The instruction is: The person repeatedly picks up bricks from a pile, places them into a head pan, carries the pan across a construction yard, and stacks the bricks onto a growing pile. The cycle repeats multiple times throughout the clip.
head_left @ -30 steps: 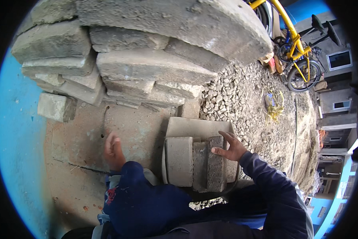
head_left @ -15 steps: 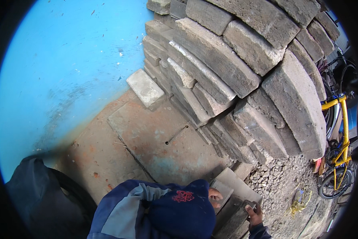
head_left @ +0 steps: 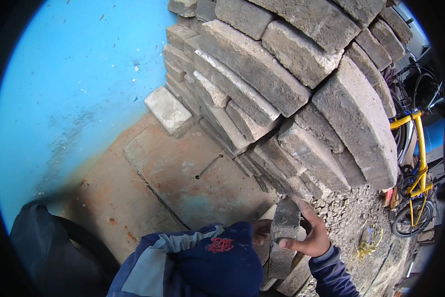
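A grey concrete brick is held on end at the bottom centre. My right hand grips its right side, with the thumb across the near face and the fingers toward its far end. At the brick's left side my left hand has its fingers curled against it. Dark blue cloth with red embroidery covers most of that hand. Below and behind the held brick, other grey bricks lie partly hidden.
A tall stack of grey bricks rises ahead and to the right. One pale brick lies by the blue wall. A flat slab with a metal bar covers the ground. Gravel and a yellow bicycle are on the right.
My right hand has come up and left, from a low dark brick's edge to a grip on the brick, which now stands raised on end. My view has shifted slightly right.
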